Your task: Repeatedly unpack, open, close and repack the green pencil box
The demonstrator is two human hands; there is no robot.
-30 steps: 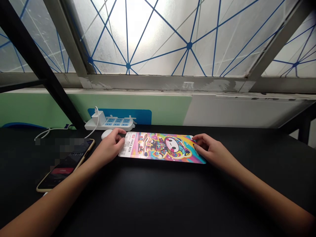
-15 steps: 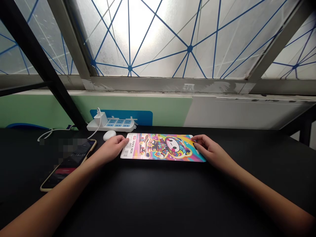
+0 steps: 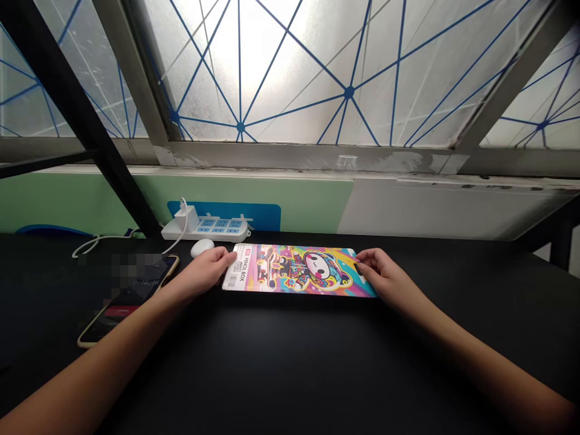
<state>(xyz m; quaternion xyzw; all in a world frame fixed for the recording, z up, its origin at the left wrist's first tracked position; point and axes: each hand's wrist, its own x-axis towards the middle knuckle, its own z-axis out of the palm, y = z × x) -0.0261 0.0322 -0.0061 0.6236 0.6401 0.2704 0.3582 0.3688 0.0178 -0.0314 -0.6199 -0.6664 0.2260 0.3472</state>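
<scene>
- Frosted window panes (image 3: 272,72) with blue lines in star shapes fill the upper part of the view, and a black metal strut (image 3: 77,109) crosses them on the left side.
- Under the window is a wall with a green panel (image 3: 254,202) and a blue patch (image 3: 224,216).
- Along the back of the black desk (image 3: 290,362) lies a white power strip (image 3: 206,229) with blue sockets and one white charger (image 3: 188,216) plugged in.
- Pencil box (image 3: 299,269), a flat and colourful package with a cartoon figure and a printed "PENCIL BOX" label, lies flat on the desk, in the middle, near the far edge.
- Left hand (image 3: 203,270) is at the label end of the box. Its fingers (image 3: 229,257) are close together and rest on the top of the box, but I cannot tell if they pinch it.
- Right hand (image 3: 385,275) is at the other end. Its fingers (image 3: 367,258) are a little curved and close together, touching the box edge, and no clear pinch is visible.
- Small white oval object (image 3: 202,248) sits just beside the left hand, and a smartphone (image 3: 131,296) with lit screen lies left of it, partly under the left forearm.
</scene>
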